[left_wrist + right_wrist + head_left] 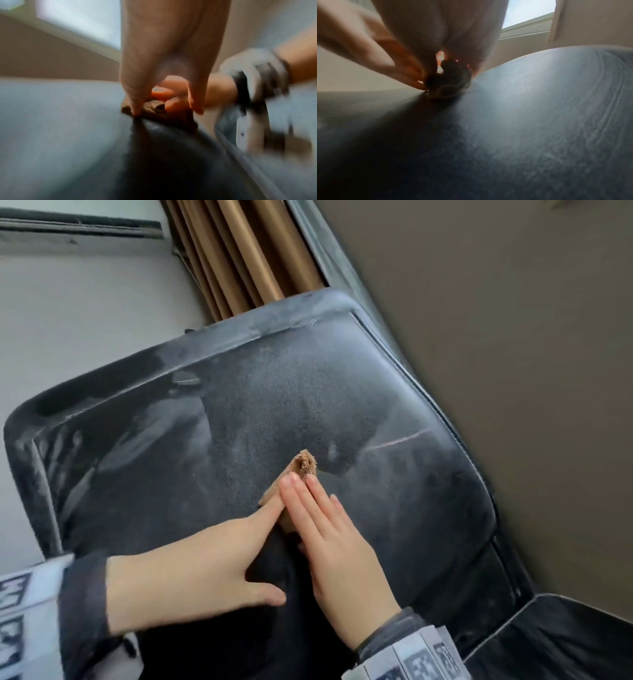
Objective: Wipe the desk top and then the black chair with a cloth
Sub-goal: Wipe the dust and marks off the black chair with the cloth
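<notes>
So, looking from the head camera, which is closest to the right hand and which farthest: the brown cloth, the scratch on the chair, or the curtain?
From the right hand:
1. Brown cloth, under its fingertips, touching.
2. Scratch on the black chair, up and to the right.
3. Curtain, beyond the chair's top edge.

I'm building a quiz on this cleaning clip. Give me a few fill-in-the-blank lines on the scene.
1. Both hands press a ____ cloth onto the chair.
2. The black chair looks coated in pale ____.
3. The left hand and right hand have ____ fingers.
4. Behind the chair hang tan ____.

Missing: brown; dust; straight; curtains
</notes>
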